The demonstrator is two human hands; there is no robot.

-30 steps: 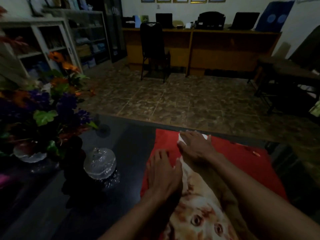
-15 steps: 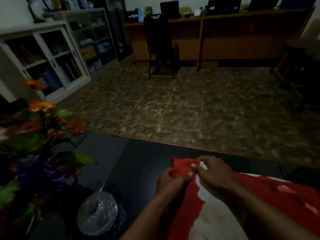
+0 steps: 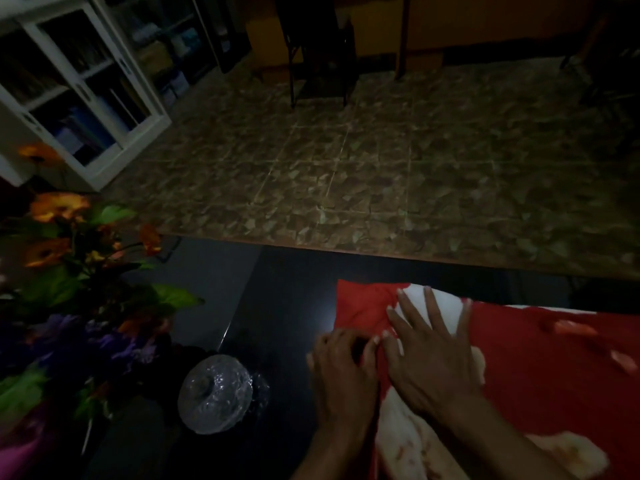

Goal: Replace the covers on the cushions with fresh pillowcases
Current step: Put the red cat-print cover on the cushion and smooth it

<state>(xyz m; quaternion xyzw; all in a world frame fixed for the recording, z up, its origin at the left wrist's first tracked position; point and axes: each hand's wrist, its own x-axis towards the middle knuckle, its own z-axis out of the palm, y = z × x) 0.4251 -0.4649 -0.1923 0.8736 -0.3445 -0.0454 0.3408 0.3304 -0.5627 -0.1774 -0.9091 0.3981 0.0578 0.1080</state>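
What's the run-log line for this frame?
stage: fitting cover | left hand: pinching red pillowcase edge | right hand: flat on cushion | surface: dark table

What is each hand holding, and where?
Left hand pinches the red cushion cover at its left edge; right hand presses flat on top, gripping nothing.

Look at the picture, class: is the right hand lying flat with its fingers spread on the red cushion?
Yes: the right hand rests on the red cushion with straight fingers splayed apart.
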